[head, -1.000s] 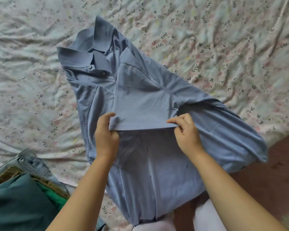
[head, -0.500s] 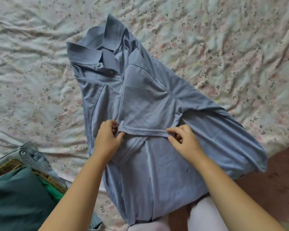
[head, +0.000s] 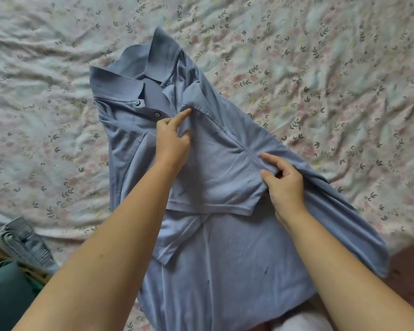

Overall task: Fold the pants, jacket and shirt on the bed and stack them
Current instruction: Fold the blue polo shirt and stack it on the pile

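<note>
Nearest me, at lower left, a dark green garment (head: 7,297) sits next to folded denim pants (head: 28,240). The blue polo shirt (head: 225,271) lies face up on the floral bed sheet (head: 320,80), one sleeve folded across its chest, where my right hand (head: 283,187) pinches the sleeve seam between thumb and fingers. Farther up, my left hand (head: 171,140) pinches a fold beside the buttons, with the index finger straight and pointing past the collar (head: 120,80).

- Showed a bed (head: 320,68) under a crumpled floral sheet (head: 46,115)
- Carried a blue collared shirt (head: 225,259) at centre, collar far
- Held folded denim pants (head: 26,237) at near left
</note>
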`<state>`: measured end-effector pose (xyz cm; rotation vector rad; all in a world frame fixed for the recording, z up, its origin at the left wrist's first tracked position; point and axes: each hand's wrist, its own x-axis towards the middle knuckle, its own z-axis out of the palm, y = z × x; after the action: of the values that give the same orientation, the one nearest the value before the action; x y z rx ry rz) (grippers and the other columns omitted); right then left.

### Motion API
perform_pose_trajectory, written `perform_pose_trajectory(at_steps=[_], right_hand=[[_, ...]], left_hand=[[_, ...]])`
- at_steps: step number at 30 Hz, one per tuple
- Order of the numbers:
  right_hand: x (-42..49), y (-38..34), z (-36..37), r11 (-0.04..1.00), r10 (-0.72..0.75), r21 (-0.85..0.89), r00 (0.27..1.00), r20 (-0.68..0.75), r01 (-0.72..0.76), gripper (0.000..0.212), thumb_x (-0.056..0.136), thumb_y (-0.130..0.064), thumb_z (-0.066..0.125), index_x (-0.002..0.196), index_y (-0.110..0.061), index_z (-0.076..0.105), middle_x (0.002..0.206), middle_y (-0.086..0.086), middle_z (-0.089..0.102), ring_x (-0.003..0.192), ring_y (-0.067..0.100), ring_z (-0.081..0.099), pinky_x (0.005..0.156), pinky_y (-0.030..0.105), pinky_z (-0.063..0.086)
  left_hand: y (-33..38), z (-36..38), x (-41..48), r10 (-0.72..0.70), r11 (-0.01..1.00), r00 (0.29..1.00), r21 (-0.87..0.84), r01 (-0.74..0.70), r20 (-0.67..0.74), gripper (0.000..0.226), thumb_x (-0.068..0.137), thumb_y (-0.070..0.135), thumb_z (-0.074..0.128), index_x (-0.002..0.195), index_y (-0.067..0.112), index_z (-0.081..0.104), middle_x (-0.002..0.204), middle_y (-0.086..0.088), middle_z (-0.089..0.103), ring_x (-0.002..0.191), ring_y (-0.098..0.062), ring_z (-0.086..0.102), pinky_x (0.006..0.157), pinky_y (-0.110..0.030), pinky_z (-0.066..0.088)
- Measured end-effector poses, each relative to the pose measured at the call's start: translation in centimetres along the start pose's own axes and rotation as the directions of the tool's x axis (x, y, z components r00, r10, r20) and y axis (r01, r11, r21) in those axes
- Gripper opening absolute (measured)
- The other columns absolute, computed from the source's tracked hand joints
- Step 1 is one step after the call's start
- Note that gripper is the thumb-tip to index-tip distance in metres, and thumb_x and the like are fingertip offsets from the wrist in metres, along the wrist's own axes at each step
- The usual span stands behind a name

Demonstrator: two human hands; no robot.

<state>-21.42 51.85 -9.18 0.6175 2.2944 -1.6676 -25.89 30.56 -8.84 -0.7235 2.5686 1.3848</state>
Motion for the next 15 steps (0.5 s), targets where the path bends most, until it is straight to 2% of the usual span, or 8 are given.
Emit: perform_pose_trajectory(at_steps=[2,5,7,9,10,12,13,15], right_hand=[[0.2,0.3,-0.6,0.993,0.006,-0.119,1.0,0.001,-0.006,0.038,0.083,0.001,0.058,0.113,-0.023,0.063,0.099,-0.005,0.061,0.067,0.003,0.046,0.072,0.007,0.041],[0.3,0.0,-1.7,0.949,0.067,-0.313,0.994,0.081,-0.039,0.042,0.087,-0.005,0.057,0.127,-0.016,0.055,0.082,-0.006,0.056,0.07,0.009,0.049,0.07,0.017,0.04],[-0.2,-0.9,-1.8,0.824,0.009,-0.565,0.995,0.103,0.051,0.04,0.089,-0.017,0.056,0.129,-0.017,0.052,0.078,-0.001,0.052,0.081,0.02,0.053,0.072,0.024,0.036],[-0.5,-2.5,-0.7,0.711,-0.213,-0.667,0.973,0.095,0.22,0.037,0.089,-0.022,0.054,0.124,-0.012,0.055,0.093,0.011,0.052,0.088,0.031,0.054,0.073,0.031,0.039],[-0.3,-3.5,0.4,0.662,-0.355,-0.66,0.924,0.14,0.354,0.036,0.088,-0.023,0.052,0.12,-0.008,0.057,0.096,0.017,0.052,0.087,0.035,0.055,0.073,0.035,0.043],[0.9,-4.6,3.5,0.481,-0.55,-0.639,0.774,0.314,0.601,0.043,0.083,-0.028,0.046,0.117,-0.006,0.059,0.101,0.021,0.055,0.091,0.037,0.054,0.075,0.044,0.049],[1.9,-4.7,5.2,0.378,-0.586,-0.612,0.691,0.423,0.695,0.045,0.082,-0.031,0.044,0.119,-0.009,0.058,0.109,0.021,0.057,0.1,0.036,0.052,0.08,0.049,0.049],[4.0,-4.9,8.7,0.197,-0.561,-0.535,0.542,0.625,0.822,0.05,0.083,-0.037,0.042,0.126,-0.014,0.054,0.129,0.02,0.053,0.12,0.033,0.041,0.092,0.058,0.04]], left_hand=[[-0.4,0.0,0.4,0.015,0.997,1.0,0.081,-0.014,-0.012,0.048,0.09,-0.004,0.039,0.135,0.013,0.046,0.124,-0.009,0.039,0.11,-0.016,0.044,0.085,0.001,0.024],[-1.5,-0.5,-0.3,0.076,0.985,0.997,0.154,-0.073,-0.016,0.05,0.089,-0.007,0.039,0.137,0.006,0.042,0.13,-0.014,0.04,0.117,-0.023,0.043,0.088,-0.005,0.024],[-2.0,-1.0,-1.0,0.143,0.96,0.99,0.243,-0.137,-0.007,0.051,0.087,-0.004,0.046,0.135,0.009,0.044,0.132,-0.015,0.04,0.118,-0.026,0.043,0.095,-0.018,0.031],[-2.7,-1.8,-1.6,0.208,0.925,0.977,0.331,-0.184,-0.037,0.044,0.085,0.005,0.053,0.129,0.008,0.052,0.13,-0.019,0.043,0.116,-0.032,0.044,0.098,-0.037,0.037],[-3.0,-2.2,-1.8,0.233,0.912,0.97,0.361,-0.195,-0.065,0.04,0.085,0.011,0.053,0.124,0.006,0.056,0.128,-0.021,0.045,0.114,-0.035,0.046,0.097,-0.043,0.038],[-3.7,-3.2,-1.8,0.248,0.897,0.96,0.404,-0.178,-0.128,0.04,0.083,0.022,0.047,0.117,0.004,0.06,0.124,-0.024,0.05,0.112,-0.041,0.049,0.094,-0.05,0.041],[-4.2,-3.7,-1.7,0.236,0.892,0.958,0.428,-0.148,-0.161,0.042,0.083,0.024,0.045,0.116,0.003,0.06,0.125,-0.025,0.05,0.113,-0.043,0.049,0.094,-0.054,0.04],[-5.2,-4.8,-1.2,0.223,0.86,0.952,0.501,-0.091,-0.209,0.046,0.086,0.028,0.043,0.121,0.002,0.056,0.131,-0.027,0.047,0.12,-0.046,0.044,0.098,-0.057,0.035]])
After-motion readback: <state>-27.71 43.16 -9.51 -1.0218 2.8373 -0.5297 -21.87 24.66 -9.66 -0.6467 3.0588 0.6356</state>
